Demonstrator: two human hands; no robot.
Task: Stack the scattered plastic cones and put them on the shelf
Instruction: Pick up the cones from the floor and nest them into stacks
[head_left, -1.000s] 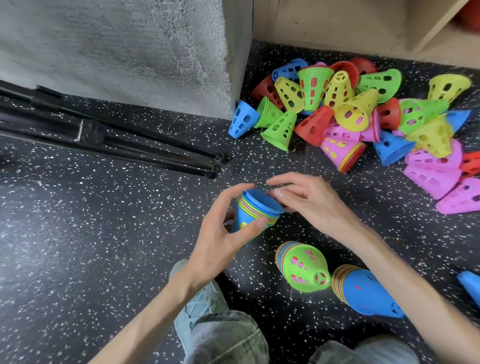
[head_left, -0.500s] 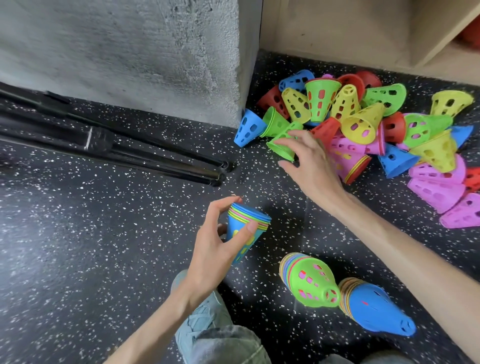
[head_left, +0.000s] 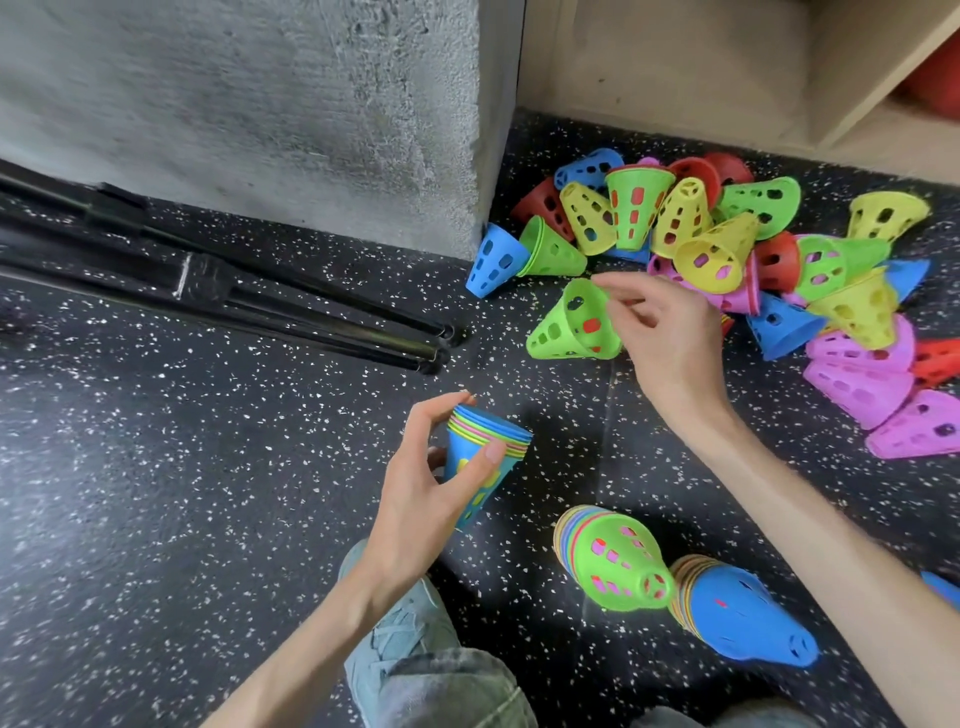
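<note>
My left hand grips a short stack of nested cones, blue outside, wide rims up, above the dark floor. My right hand pinches the narrow top of a green perforated cone that has a red one inside it, just clear of the pile. The scattered pile of cones in red, yellow, green, blue and pink lies behind and to the right. Two finished stacks lie on their sides near my knees: a green-topped stack and a blue-topped stack.
A grey concrete pillar rises at the back left, with black tripod legs lying along the floor beside it. The wooden shelf stands at the back right, something red inside. My shoe is below the left hand.
My right hand left the held stack, reached forward to the pile and took hold of the green cone, drawing it out toward me. The left hand keeps the stack, lowered slightly.
</note>
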